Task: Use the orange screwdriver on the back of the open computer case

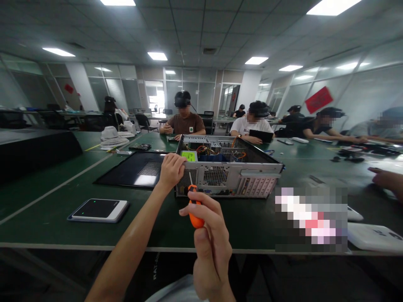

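Observation:
A desktop computer case (234,178) lies on its side in front of me, its rear panel with vents and slot covers facing me. Its upper side is off, so coloured cables and a yellow-green label (189,156) show inside. My left hand (171,170) has its fingers curled over the case's near left corner. Closer to me, my right hand (212,235) grips an orange and black screwdriver (196,220) by the handle. The thin shaft points up toward the rear panel; whether the tip touches it I cannot tell. A black side panel (126,172) lies flat left of the case.
A white and black flat device (100,209) lies at the near left. White fans (113,141) and a hard drive (140,147) are farther back. Several people sit around the green table (151,222). Another person's hand (385,180) reaches in at right, near a white device (374,237).

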Motion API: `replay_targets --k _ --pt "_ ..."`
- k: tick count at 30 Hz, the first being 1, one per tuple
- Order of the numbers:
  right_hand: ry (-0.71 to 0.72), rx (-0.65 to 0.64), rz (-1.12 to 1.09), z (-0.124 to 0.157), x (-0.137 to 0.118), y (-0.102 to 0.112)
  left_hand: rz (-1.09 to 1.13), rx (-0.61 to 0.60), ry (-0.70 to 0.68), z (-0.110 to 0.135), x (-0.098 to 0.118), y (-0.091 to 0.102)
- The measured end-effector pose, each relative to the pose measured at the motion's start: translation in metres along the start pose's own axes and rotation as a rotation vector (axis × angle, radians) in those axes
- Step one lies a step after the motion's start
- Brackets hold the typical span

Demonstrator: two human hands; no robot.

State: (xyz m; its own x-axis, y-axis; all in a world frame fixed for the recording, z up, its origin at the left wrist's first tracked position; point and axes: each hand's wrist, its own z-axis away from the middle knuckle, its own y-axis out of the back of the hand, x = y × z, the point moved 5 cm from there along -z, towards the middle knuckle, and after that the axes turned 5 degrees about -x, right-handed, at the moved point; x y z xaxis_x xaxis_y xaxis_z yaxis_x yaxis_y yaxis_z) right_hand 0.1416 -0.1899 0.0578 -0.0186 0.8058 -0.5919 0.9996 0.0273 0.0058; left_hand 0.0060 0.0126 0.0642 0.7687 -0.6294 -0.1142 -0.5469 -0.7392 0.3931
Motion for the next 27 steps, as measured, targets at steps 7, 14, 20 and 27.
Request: replay_targets --k 7,14,20,27 --pt "0.008 0.139 -0.081 -0.007 0.004 0.016 0.066 0.043 -0.069 -0.002 0.003 -0.001" --pt "-0.080 0.151 -0.125 0.002 0.024 0.037 0.099 0.130 0.009 0.004 -0.002 0.001" --pt "-0.145 0.146 -0.104 0.019 0.036 0.052 0.091 0.325 0.243 0.008 -0.006 0.009" --pt "-0.301 0.191 -0.059 0.034 0.083 0.063 0.017 0.214 0.298 0.007 -0.005 0.008"
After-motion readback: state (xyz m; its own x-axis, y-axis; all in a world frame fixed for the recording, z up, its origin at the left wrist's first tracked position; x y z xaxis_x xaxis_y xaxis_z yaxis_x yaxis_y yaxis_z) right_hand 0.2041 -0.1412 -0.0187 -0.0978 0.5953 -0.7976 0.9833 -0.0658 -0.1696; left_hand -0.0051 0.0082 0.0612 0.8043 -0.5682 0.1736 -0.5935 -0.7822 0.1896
